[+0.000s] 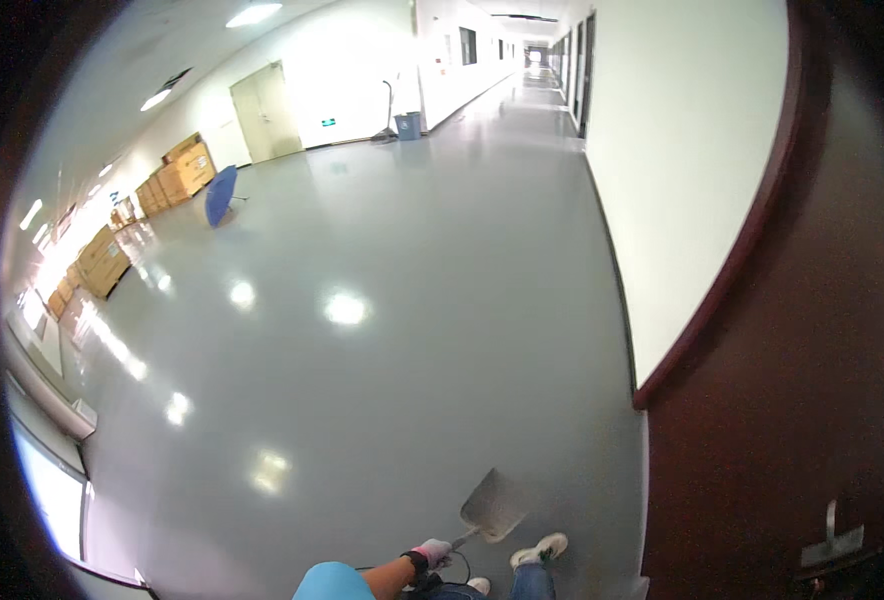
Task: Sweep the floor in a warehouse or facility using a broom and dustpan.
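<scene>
A blue bin (408,127) stands on the grey floor (382,370) at the far wall, near the mouth of a long corridor; its inside cannot be made out from here. Just to its left, a dark long-handled thing (390,108) stands upright. Farther left, brown cardboard boxes (174,180) are stacked near a pale door (267,112), and another brown carton (102,264) sits nearer, toward the left edge. What the boxes and the carton hold cannot be told. An open blue umbrella (221,196) lies tipped on the floor in front of the stack.

The dustpan (499,503) is at the lower middle of the view, its flat grey pan low over the floor ahead of the person's feet. A lighter patch shows near the base of its handle, but whether that is dirt or the pan's own surface is unclear, as is whether the pan touches the floor.

The person's left hand (432,554), in what looks like a pale glove, is closed around the dustpan's handle, with the fingers curled rather than spread. A dark band (419,563) circles the wrist, and a light blue sleeve (332,582) covers the upper arm. The right hand is out of view, so its state cannot be told. One white shoe (540,550) is just beside the pan.
</scene>
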The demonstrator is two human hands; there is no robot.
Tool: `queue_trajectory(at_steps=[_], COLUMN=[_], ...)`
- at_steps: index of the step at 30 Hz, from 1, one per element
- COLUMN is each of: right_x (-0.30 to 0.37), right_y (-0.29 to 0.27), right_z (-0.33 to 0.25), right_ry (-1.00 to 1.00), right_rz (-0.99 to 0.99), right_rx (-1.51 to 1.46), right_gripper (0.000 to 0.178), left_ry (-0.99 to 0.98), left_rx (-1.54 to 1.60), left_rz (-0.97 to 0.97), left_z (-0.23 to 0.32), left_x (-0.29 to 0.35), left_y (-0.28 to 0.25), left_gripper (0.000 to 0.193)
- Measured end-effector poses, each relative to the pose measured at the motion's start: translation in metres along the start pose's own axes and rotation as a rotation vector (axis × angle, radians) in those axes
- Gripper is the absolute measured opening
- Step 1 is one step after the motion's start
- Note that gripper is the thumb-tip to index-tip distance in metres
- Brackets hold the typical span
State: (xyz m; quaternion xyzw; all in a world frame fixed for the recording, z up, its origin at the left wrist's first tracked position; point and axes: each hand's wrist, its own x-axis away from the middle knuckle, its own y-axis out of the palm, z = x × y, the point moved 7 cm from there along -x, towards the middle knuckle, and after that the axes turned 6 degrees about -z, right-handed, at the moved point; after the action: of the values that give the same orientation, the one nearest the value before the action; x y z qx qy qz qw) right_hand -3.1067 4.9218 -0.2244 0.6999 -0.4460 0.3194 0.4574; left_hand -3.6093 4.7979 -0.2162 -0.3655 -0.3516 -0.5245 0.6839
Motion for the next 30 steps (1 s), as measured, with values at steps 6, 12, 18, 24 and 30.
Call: queue_trajectory(at_steps=[6,12,18,24,30], right_x=[-0.115,-0.229,-0.321,-0.405,-0.416], right_y=[0.111,0.207,0.264,0.269,0.366], right_z=[-0.130,-0.269,-0.364,-0.418,-0.493], right_ry=[0.074,0.105,0.120,0.150,0.057], right_rz=[-0.044,-0.069,-0.023,-0.046,0.218], right_rx=[-0.094,-0.198,-0.360,-0.656,-0.865], right_gripper=[0.020,0.021,0.023,0.025,0.020], left_ry=[-0.111,0.096,0.180,0.259,0.205], left_rx=[1.109,1.899,1.941,1.983,1.935], left_rz=[0.010,-0.344,0.080,0.235,0.270], left_z=[0.024,0.087,0.136,0.178,0.183], left_x=[-0.021,-0.072,-0.092,-0.130,-0.185], left_y=[-0.052,-0.090,-0.161,-0.249,-0.362], left_gripper=[0.018,0.008,0.002,0.018,0.024])
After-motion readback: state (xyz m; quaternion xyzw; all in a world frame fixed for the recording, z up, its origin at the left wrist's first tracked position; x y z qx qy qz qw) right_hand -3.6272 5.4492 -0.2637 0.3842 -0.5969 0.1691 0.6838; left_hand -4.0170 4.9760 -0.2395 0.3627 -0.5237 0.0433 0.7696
